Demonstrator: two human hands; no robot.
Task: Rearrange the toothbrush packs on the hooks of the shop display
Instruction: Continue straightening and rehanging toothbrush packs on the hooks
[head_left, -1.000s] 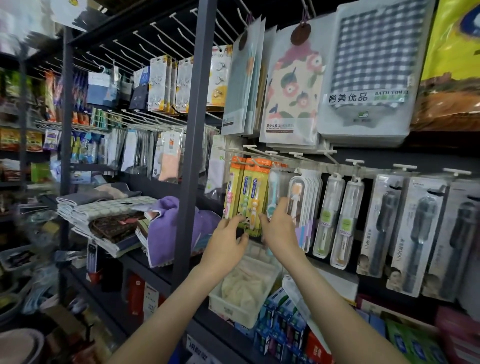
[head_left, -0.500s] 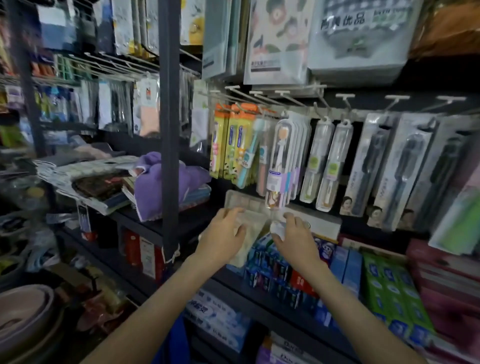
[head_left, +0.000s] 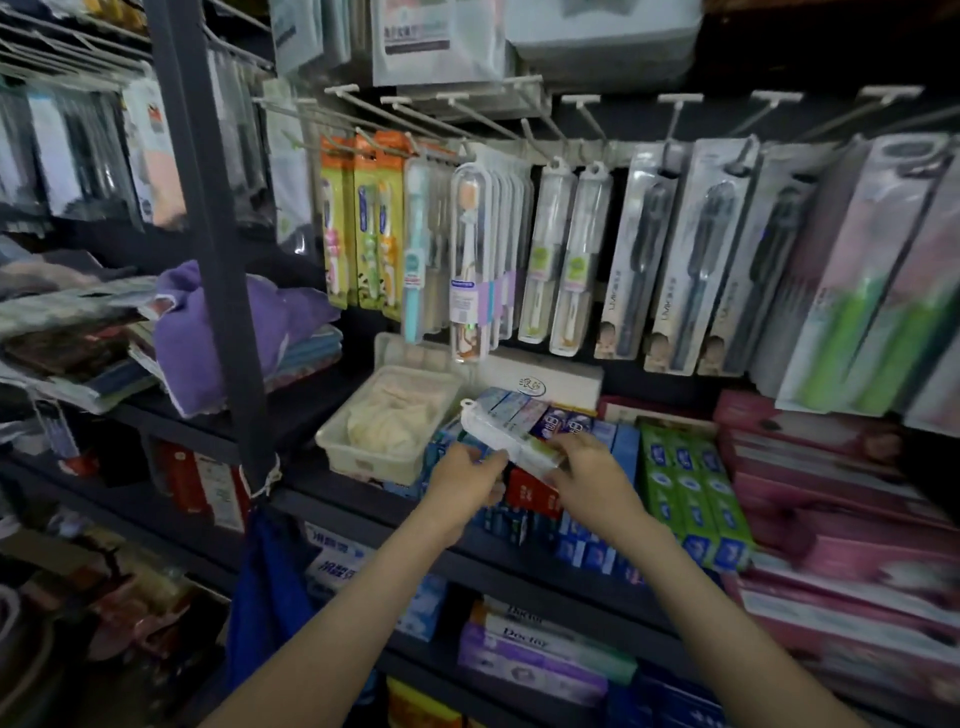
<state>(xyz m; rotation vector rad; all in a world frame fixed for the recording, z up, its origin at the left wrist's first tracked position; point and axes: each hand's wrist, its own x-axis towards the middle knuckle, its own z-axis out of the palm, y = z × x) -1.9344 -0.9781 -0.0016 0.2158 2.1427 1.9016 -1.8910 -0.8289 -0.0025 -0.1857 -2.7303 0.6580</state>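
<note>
Both my hands hold a clear toothbrush pack (head_left: 506, 432) lying roughly flat above the toothpaste shelf. My left hand (head_left: 465, 480) grips its near left side and my right hand (head_left: 587, 470) pinches its right end. Above, on white hooks (head_left: 540, 137), hang more packs: orange-topped children's packs (head_left: 363, 223), a teal toothbrush pack (head_left: 415, 249), a stack of clear cased packs (head_left: 475, 260), two clear packs with green labels (head_left: 563, 254), and dark toothbrush packs (head_left: 670, 254).
A white plastic basket (head_left: 363, 457) with pale cloth sits left of my hands. Toothpaste boxes (head_left: 685, 488) fill the shelf under my hands. A dark upright post (head_left: 213, 234) stands at left, with folded towels (head_left: 244, 322) behind it. Green toothbrush packs (head_left: 857, 291) hang at right.
My hands came down from the hanging packs to the shelf below and now hold a clear pack between them. The view tilted downward.
</note>
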